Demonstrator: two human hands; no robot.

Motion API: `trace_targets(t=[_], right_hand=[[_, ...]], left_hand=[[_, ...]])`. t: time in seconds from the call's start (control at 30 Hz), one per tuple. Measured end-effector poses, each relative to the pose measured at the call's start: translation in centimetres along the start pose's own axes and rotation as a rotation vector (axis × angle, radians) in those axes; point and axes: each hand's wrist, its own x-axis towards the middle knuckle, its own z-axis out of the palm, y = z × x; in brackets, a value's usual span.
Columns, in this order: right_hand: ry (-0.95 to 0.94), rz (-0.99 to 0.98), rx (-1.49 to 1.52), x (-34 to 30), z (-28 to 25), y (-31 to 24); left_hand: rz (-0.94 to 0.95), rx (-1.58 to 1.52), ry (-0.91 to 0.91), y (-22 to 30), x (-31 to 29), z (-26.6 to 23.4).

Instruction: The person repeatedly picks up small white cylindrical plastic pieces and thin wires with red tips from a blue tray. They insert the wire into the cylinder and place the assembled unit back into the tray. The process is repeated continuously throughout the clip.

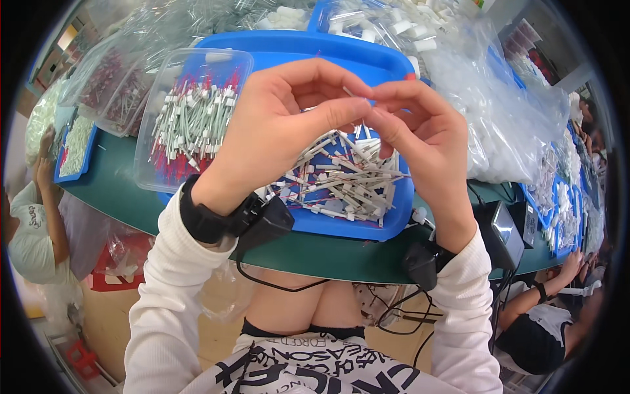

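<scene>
My left hand [282,108] and my right hand [423,121] meet above a blue tray [392,226], thumbs and forefingers pinched together at the fingertips. Whatever lies between them is too small and covered to make out. Below them in the tray lies a loose heap of thin white and grey stick-like parts [357,187], some with fine red strands. Left of my left hand, a clear plastic box [146,154] holds a dense bundle of similar parts [190,125] with white collars and red ends. My left forearm hides part of that box's right side.
Clear bags of white pieces [476,118] crowd the right and back. Further left sits another clear box [111,98] of red-tipped parts. A dark device [500,233] stands at the right on the green table [328,256]. Cables hang below the edge. Other people work at both sides.
</scene>
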Motion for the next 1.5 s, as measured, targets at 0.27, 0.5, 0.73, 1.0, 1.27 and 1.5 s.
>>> trace_targets(t=[0.27, 0.5, 0.73, 1.0, 1.27, 1.5], right_hand=[[0.065, -0.019, 0.021, -0.3, 0.0, 0.7], [-0.453, -0.168, -0.686, -1.0, -3.4, -1.6], [-0.594, 0.017, -0.696, -2.0, -2.4, -0.7], [-0.025, -0.090, -0.542, -1.0, -3.9, -0.4], [0.105, -0.082, -0.498, -0.7, -3.7, 0.4], [0.071, -0.137, -0.658, -0.7, -4.4, 0.0]], left_hand=[[-0.101, -0.230, 0.074, -0.9, -0.6, 0.2], [0.182, 0.578, 0.269, -1.8, -0.7, 0.0], [0.217, 0.577, 0.207, -2.1, -0.9, -0.2], [0.015, 1.050, 0.245, -0.1, -1.7, -1.3], [0.031, 1.322, 0.076, -1.8, -1.8, -0.9], [-0.044, 1.167, 0.085, -2.2, -1.4, -0.8]])
